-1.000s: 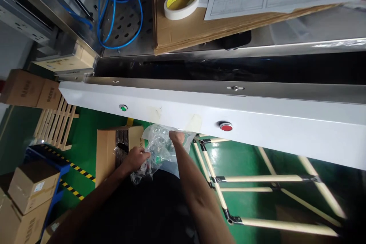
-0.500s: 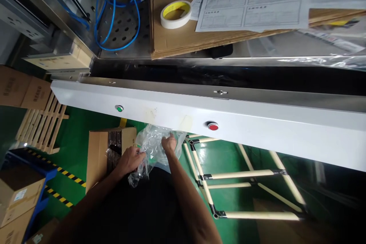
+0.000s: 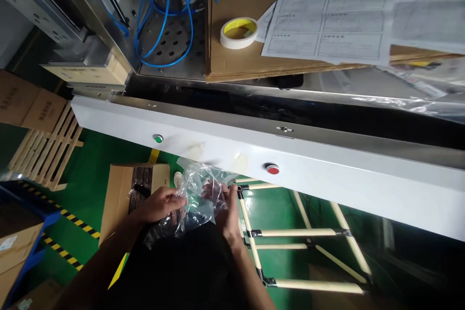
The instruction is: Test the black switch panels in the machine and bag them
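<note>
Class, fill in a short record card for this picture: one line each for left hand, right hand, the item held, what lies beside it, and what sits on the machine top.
Left hand: left hand grips the clear plastic bag from the left.
Right hand: right hand holds the same bag from the right.
Item held: crumpled, see-through; contents unclear.
Beside it: open cardboard box with dark items, on the green floor.
Machine top: tape roll and printed sheets on flat cardboard.
Front panel: green button, red button.
</note>
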`<control>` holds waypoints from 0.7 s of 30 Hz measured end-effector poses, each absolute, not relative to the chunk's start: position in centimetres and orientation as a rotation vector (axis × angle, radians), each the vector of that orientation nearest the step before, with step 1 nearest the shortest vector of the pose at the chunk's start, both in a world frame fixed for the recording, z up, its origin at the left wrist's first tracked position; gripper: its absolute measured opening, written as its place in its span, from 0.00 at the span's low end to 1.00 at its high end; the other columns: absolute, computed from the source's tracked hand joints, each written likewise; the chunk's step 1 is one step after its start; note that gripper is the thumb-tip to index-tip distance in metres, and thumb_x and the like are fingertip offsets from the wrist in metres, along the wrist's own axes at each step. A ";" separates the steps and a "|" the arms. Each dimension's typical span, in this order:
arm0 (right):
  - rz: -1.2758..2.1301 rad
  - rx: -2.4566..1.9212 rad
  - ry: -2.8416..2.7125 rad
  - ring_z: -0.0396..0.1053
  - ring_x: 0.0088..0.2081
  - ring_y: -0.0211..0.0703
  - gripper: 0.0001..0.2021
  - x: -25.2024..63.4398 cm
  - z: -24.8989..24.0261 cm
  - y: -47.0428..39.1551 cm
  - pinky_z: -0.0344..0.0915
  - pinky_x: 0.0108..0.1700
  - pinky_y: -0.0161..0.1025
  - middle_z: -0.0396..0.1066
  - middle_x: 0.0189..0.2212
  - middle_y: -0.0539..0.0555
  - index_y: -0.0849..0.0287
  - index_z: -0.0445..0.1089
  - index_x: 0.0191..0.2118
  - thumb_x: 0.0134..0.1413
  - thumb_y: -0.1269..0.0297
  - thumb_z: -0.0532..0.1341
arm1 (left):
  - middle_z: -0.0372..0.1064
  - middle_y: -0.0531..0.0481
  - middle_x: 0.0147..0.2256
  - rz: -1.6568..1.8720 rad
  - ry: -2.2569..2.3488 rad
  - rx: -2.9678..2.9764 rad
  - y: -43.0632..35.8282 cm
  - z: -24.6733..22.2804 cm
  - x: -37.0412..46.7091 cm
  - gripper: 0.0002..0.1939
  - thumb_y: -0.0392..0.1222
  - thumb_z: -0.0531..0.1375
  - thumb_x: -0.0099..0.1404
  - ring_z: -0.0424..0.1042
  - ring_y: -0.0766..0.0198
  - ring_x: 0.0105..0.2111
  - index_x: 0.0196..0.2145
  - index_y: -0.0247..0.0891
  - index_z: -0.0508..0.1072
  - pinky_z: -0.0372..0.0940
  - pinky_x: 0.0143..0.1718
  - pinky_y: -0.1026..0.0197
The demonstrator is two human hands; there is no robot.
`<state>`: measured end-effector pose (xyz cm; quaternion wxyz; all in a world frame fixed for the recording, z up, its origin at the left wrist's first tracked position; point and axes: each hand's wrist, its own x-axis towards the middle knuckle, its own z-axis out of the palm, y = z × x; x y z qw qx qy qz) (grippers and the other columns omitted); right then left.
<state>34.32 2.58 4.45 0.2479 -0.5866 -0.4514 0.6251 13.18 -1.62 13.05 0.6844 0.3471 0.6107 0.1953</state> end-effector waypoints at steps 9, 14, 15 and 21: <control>1.545 -1.247 -1.128 0.69 0.25 0.40 0.24 36.3 14.4 5.6 0.71 0.33 0.39 0.75 0.26 0.52 0.57 0.80 0.35 0.61 0.37 0.66 | 0.81 0.45 0.32 0.636 1.239 0.883 0.2 16.9 13.6 0.21 0.59 0.64 0.68 0.78 0.59 0.26 0.34 0.36 0.79 0.70 0.30 0.59; 1.642 -1.135 -1.047 0.66 0.20 0.38 0.23 36.3 16.7 6.1 0.67 0.22 0.36 0.69 0.22 0.47 0.57 0.81 0.43 0.58 0.40 0.70 | 0.78 0.47 0.23 0.731 1.168 0.890 0.6 18.0 13.2 0.27 0.66 0.61 0.68 0.76 0.58 0.23 0.35 0.36 0.81 0.68 0.28 0.58; 1.632 -1.118 -1.046 0.68 0.21 0.38 0.22 36.4 17.1 6.2 0.68 0.22 0.36 0.71 0.23 0.48 0.56 0.81 0.44 0.56 0.42 0.72 | 0.77 0.47 0.22 0.753 1.178 0.897 0.7 18.2 13.1 0.28 0.67 0.60 0.68 0.75 0.58 0.21 0.35 0.36 0.81 0.68 0.28 0.58; 1.573 -1.076 -1.180 0.75 0.26 0.43 0.21 36.2 19.8 7.0 0.74 0.26 0.38 0.78 0.29 0.53 0.56 0.82 0.45 0.58 0.44 0.72 | 0.74 0.46 0.19 0.872 1.256 0.992 1.4 18.3 12.1 0.34 0.69 0.55 0.70 0.73 0.59 0.23 0.21 0.39 0.75 0.71 0.36 0.54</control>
